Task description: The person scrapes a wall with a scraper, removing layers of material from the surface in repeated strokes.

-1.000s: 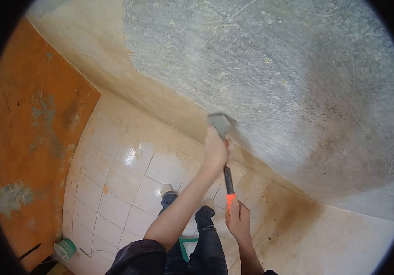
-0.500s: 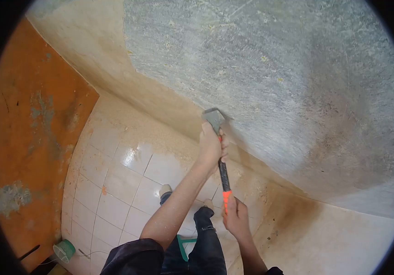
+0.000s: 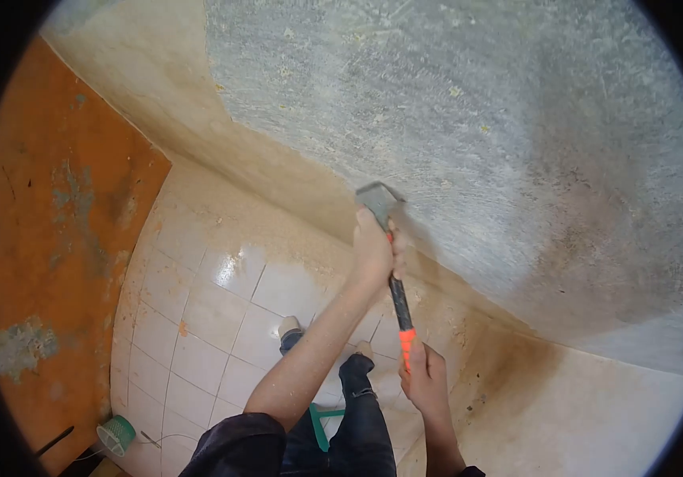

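Observation:
A long-handled scraper (image 3: 399,304) slants up to the wall, its grey wide head (image 3: 374,196) against the surface where bare grey plaster (image 3: 453,143) meets a beige coated strip (image 3: 278,163). Just below the head, my left hand (image 3: 374,248) is wrapped round the upper handle, its thumb lying along the head's base. My right hand (image 3: 425,375) grips the orange lower end of the handle. Whether the blade edge touches the wall all along cannot be made out.
An orange wall (image 3: 55,230) with worn patches rises on the left. Dust covers the white tiled floor (image 3: 214,334) along the wall's foot. A green basket (image 3: 116,435) stands at lower left, with a thin cord near it. Part of a green frame (image 3: 319,429) shows between my legs.
The scraper and both hands have shifted slightly to the right; my right hand is also a little lower. Both hands keep their hold on the handle.

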Tool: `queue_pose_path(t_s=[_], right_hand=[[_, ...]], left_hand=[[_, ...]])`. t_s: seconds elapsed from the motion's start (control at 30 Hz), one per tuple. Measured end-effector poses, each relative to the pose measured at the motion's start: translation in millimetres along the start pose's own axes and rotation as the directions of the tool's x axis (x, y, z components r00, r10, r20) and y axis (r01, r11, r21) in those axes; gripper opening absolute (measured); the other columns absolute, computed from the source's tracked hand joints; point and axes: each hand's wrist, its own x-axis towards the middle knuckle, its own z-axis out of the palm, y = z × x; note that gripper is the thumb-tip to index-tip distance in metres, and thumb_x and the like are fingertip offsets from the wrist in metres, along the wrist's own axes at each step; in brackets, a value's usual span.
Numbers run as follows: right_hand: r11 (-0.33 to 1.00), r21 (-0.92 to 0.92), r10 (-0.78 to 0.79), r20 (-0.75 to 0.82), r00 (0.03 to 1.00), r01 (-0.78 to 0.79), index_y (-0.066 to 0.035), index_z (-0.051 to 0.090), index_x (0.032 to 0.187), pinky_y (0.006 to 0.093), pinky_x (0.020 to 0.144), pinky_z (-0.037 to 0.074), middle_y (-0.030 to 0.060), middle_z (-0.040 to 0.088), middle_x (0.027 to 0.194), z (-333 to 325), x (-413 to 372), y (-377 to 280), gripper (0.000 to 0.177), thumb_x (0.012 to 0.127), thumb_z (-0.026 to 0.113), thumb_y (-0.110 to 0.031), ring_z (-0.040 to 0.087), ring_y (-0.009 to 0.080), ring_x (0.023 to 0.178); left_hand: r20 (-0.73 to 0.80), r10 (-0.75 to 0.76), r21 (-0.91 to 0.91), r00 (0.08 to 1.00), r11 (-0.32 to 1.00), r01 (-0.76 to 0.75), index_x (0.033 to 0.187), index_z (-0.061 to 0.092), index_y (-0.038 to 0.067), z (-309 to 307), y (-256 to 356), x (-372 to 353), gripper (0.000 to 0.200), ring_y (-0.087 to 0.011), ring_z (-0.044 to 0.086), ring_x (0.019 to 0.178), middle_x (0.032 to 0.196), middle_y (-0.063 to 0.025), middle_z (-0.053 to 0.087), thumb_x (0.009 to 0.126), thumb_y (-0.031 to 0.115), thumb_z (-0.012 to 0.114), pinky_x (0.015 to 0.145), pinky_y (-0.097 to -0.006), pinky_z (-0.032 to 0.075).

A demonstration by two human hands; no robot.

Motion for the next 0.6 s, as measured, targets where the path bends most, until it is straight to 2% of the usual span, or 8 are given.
queue_pose_path(t_s=[0.07, 0.13, 0.2, 0.27, 0.33, 0.43, 0.53, 0.6], right_hand=[[0.996, -0.070, -0.050, -0.010, 0.999, 0.049, -0.002, 0.051, 0.073, 0.0261, 0.046, 0.035, -0.0014, 0.044, 0.058, -2, 4, 0, 0.046, 0.104, 0.045, -0.036, 0.042, 0.0064, 0.049], [0.987, -0.134, -0.093, -0.018, 0.996, 0.090, -0.002, 0.052, 0.074, 0.0267, 0.046, 0.035, -0.0012, 0.044, 0.057, -2, 11, 1, 0.045, 0.104, 0.046, -0.036, 0.042, 0.0070, 0.049], [0.992, -0.089, -0.083, 0.044, 0.996, 0.086, -0.002, 0.052, 0.075, 0.0264, 0.046, 0.035, -0.0009, 0.045, 0.058, 12, 23, -2, 0.045, 0.104, 0.046, -0.036, 0.043, 0.0068, 0.050], [0.994, -0.089, -0.062, 0.014, 0.998, 0.063, -0.002, 0.053, 0.075, 0.0262, 0.047, 0.036, -0.0006, 0.046, 0.058, 9, 7, 0, 0.044, 0.104, 0.046, -0.035, 0.043, 0.0071, 0.051], [1.000, -0.002, 0.000, 0.000, 1.000, 0.000, -0.003, 0.053, 0.076, 0.0257, 0.048, 0.036, -0.0007, 0.046, 0.058, 2, -8, -4, 0.043, 0.104, 0.046, -0.035, 0.043, 0.0067, 0.051], [0.985, -0.125, -0.115, 0.016, 0.993, 0.116, -0.003, 0.053, 0.076, 0.0248, 0.048, 0.035, -0.0016, 0.046, 0.059, 17, 21, -3, 0.043, 0.104, 0.045, -0.035, 0.042, 0.0054, 0.051], [0.998, -0.038, -0.051, 0.013, 0.999, 0.051, -0.003, 0.054, 0.076, 0.0248, 0.048, 0.036, -0.0013, 0.047, 0.059, 28, 18, -2, 0.043, 0.104, 0.045, -0.033, 0.043, 0.0051, 0.052], [0.999, -0.021, -0.033, 0.012, 0.999, 0.033, -0.002, 0.054, 0.076, 0.0250, 0.048, 0.036, -0.0012, 0.047, 0.060, 19, -2, -7, 0.042, 0.104, 0.045, -0.033, 0.043, 0.0053, 0.052]], left_hand=[[0.018, -0.034, -0.009, 0.999, 0.999, 0.034, 0.083, 0.038, 0.016, 8, -7, -5, 0.040, -0.0089, 0.021, 0.041, 0.054, 0.0050, 0.027, 0.100, 0.047, 0.018, 0.038, -0.0279, 0.023], [-0.043, 0.015, 0.001, 0.999, 1.000, -0.015, 0.083, 0.037, 0.015, -2, 2, 10, 0.038, -0.0097, 0.021, 0.041, 0.054, 0.0046, 0.028, 0.099, 0.045, 0.019, 0.037, -0.0282, 0.022], [-0.034, 0.066, -0.022, 0.997, 0.997, -0.067, 0.083, 0.037, 0.015, -14, 14, 13, 0.039, -0.0108, 0.021, 0.040, 0.054, 0.0038, 0.028, 0.099, 0.046, 0.020, 0.037, -0.0287, 0.022], [-0.068, 0.029, -0.036, 0.997, 0.999, -0.032, 0.083, 0.037, 0.015, -6, 5, 6, 0.038, -0.0103, 0.021, 0.040, 0.054, 0.0038, 0.027, 0.099, 0.045, 0.021, 0.037, -0.0280, 0.021], [0.010, -0.056, -0.010, 0.998, 0.998, 0.056, 0.083, 0.037, 0.016, 8, 2, -8, 0.035, -0.0086, 0.019, 0.040, 0.054, 0.0052, 0.027, 0.099, 0.043, 0.021, 0.037, -0.0267, 0.020], [-0.002, 0.011, -0.017, 1.000, 1.000, -0.011, 0.083, 0.037, 0.016, -14, 20, 10, 0.033, -0.0093, 0.019, 0.040, 0.053, 0.0047, 0.026, 0.098, 0.041, 0.021, 0.037, -0.0282, 0.020], [-0.037, 0.056, -0.016, 0.998, 0.998, -0.056, 0.083, 0.037, 0.016, -18, 17, 12, 0.035, -0.0105, 0.020, 0.039, 0.052, 0.0042, 0.026, 0.099, 0.043, 0.021, 0.037, -0.0293, 0.021], [-0.024, -0.053, -0.001, 0.998, 0.999, 0.053, 0.083, 0.037, 0.016, -1, 10, -2, 0.036, -0.0098, 0.020, 0.039, 0.053, 0.0058, 0.026, 0.099, 0.044, 0.020, 0.036, -0.0270, 0.020]])
